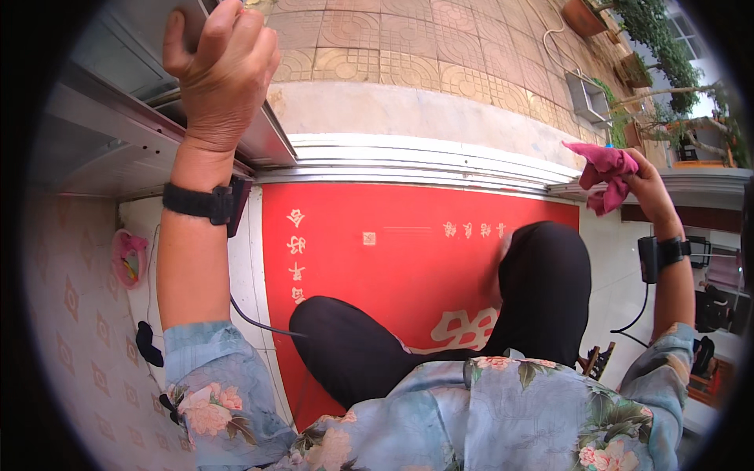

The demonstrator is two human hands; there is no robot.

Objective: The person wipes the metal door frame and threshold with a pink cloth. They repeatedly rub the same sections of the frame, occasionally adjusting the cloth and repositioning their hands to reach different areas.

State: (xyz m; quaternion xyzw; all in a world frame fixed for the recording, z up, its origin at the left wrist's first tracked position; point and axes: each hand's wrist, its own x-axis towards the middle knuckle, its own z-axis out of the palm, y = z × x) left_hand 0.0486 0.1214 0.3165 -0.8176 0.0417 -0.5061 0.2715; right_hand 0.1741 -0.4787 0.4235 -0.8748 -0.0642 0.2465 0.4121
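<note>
My left hand (227, 73) is raised at the upper left, its fingers curled around the edge of a metal-framed sliding door (277, 132). The fingertips are hidden at the picture's top rim. A crumpled magenta cloth (609, 171) hangs from my right hand (647, 185), out at the right near the other end of the metal door track (424, 159). Before me, the track runs across the threshold. My bent knees are over a red doormat (377, 265) with pale lettering.
Beyond the threshold lie patterned paving tiles (400, 41), with a hose (548, 44), a grey trough (586, 97) and potted plants (636, 68). A pink basket (128, 259) stands by the tiled wall (88, 329) on the left. Cables (262, 327) run from both wrist-strapped devices.
</note>
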